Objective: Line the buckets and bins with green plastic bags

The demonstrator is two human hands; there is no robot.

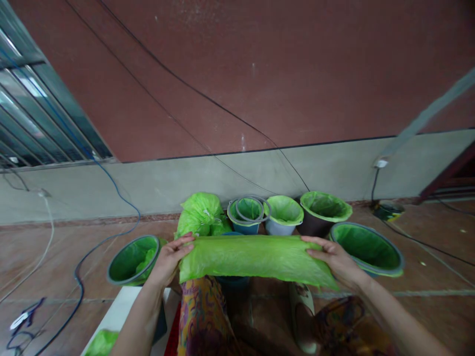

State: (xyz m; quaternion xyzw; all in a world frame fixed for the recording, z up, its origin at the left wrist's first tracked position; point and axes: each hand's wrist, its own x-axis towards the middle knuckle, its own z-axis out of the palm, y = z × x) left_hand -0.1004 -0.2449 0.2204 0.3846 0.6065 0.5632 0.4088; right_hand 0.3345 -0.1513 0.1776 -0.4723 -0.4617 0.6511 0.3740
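Beyond the bag (256, 259), twelve to three o'clock, buckets (313, 226) stand lined; left hand (172, 256) and right hand (332, 256), fingers pinching its ends, hold it outspread, outside any bucket.

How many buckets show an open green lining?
5: a left bucket, a blue bucket, white bucket and dark bucket along the wall, and a right bucket. Another may be mostly hidden behind the held green plastic.

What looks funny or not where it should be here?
The grey rings look odd: they lie crooked and overlapping across the top of a blue bucket, sticking out past its rim. The green plastic held by the left hand and right hand looks creased, but I see no tear.
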